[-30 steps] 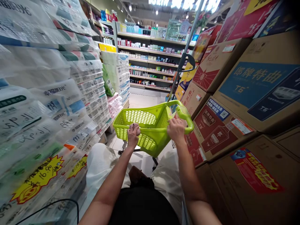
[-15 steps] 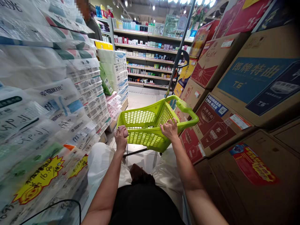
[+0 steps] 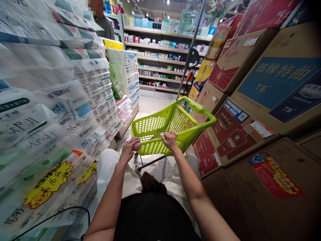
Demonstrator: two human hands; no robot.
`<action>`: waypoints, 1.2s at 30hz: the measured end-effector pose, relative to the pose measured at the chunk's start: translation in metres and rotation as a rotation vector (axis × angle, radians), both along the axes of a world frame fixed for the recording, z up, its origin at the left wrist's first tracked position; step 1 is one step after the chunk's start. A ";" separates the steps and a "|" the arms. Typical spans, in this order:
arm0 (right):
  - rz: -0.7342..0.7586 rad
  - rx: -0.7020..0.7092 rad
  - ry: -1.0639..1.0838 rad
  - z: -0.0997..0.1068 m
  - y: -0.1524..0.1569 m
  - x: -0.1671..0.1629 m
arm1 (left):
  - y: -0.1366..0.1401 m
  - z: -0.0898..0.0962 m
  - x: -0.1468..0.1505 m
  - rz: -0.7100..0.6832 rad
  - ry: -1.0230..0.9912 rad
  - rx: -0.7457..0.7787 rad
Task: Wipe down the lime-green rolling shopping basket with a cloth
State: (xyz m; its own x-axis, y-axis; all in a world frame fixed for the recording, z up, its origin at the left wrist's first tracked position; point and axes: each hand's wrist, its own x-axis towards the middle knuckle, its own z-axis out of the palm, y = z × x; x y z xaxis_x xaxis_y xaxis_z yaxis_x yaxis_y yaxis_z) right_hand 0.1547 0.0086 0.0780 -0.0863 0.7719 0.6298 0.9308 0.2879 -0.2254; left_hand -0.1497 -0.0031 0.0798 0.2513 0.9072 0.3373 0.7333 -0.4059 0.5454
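Note:
A lime-green shopping cart (image 3: pixel 152 147) with a perforated plastic basket stands just in front of my knees, turned so its handle (image 3: pixel 209 120) points right. My left hand (image 3: pixel 127 149) is closed around a crumpled pinkish cloth (image 3: pixel 136 143) at the basket's left front corner. Whether the cloth touches the rim I cannot tell. On the near rim, around its middle, my right hand (image 3: pixel 170 140) rests with fingers curled over the edge. Inside the basket no goods show. Part of the cart's metal base and its small wheels (image 3: pixel 137 168) is visible below.
Plastic-wrapped paper packs (image 3: pixel 97 97) are piled high on the left. Stacked cardboard cartons (image 3: pixel 278 77) wall off the right side, close to the cart handle. Shelves of boxed goods (image 3: pixel 160 47) stand at the back. A person (image 3: pixel 105 25) is behind the left stack. A dark pole (image 3: pixel 187 67) rises behind the cart.
My right hand has shifted left along the near rim, away from the handle end. The cart sits slightly farther right in view, its near left wheels now showing. The left hand still holds the cloth.

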 end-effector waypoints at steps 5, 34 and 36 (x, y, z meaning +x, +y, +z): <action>0.023 0.025 0.016 -0.003 -0.004 0.028 | -0.003 -0.015 -0.005 -0.122 -0.092 0.077; 0.108 -0.012 0.119 -0.027 -0.045 -0.032 | -0.041 -0.060 0.059 0.140 -0.327 0.186; 0.101 -0.021 0.106 -0.026 -0.046 -0.031 | -0.033 -0.058 0.058 0.240 -0.393 0.156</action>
